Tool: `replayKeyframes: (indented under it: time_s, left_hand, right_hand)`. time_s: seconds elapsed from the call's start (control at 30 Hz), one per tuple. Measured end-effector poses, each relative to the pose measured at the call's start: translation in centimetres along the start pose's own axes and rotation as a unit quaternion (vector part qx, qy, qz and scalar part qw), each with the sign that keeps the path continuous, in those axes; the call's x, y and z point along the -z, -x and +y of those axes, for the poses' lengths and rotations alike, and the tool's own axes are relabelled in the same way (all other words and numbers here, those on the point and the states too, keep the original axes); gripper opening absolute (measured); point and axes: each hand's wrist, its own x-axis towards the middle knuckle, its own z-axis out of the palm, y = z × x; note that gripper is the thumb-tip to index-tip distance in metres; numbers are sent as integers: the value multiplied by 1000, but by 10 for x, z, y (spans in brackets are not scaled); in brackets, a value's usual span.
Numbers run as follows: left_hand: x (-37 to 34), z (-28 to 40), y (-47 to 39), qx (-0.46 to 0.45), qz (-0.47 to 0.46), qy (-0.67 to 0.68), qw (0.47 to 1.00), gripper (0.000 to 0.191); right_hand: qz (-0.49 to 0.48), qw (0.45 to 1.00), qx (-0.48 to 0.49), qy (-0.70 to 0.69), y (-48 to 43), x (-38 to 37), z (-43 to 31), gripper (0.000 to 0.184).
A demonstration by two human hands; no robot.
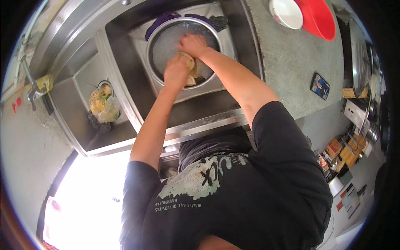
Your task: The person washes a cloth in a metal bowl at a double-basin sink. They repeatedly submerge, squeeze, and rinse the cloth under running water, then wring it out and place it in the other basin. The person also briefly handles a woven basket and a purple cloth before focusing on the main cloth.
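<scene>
A round metal basin (150, 67) of cloudy water sits in the stainless steel sink compartment (123, 59) in front of me. My left hand (177, 72) grips a pale yellow, soft piece that looks like cloth (190, 62); its lower end hangs toward the basin's near wall. Just beyond it, my right hand (192, 44) is over the basin, blurred, with its wrist close against the yellow piece. Its fingertips are too smeared to show whether they hold anything. Behind the basin lie a purple cloth (159, 25) and a dark mesh scrubber (218, 23).
The left sink compartment (70, 125) holds a clear bag of food scraps (104, 104) by the drain, and another dark scrubber (99, 122). On the concrete counter (281, 72) at right are a white bowl (287, 14), a red plastic container (317, 20) and a phone (320, 86).
</scene>
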Motion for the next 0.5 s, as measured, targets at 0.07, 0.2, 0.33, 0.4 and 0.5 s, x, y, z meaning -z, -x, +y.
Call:
replayKeyframes:
  time_s: [0.07, 0.2, 0.33, 0.4, 0.5]
  left_hand:
    - [-9, 8, 2, 48, 4, -66, 997, 36]
    - [-41, -5, -21, 67, -291, -76, 951, 35]
    - [-56, -24, -40, 379, -120, 479, 782, 30]
    - [-49, -30, -46, 406, 23, 717, 566, 33]
    - [-33, -35, -46, 386, 115, 859, 316, 34]
  right_hand:
    - [-53, 998, -10, 45, 3, -13, 3, 35]
    - [-60, 996, -43, 51, 3, -42, 4, 31]
    - [-12, 992, -101, -71, 2, -54, -1, 28]
    - [26, 939, -161, -302, 7, -48, -17, 26]
    - [137, 828, -163, -518, 27, -28, -58, 24]
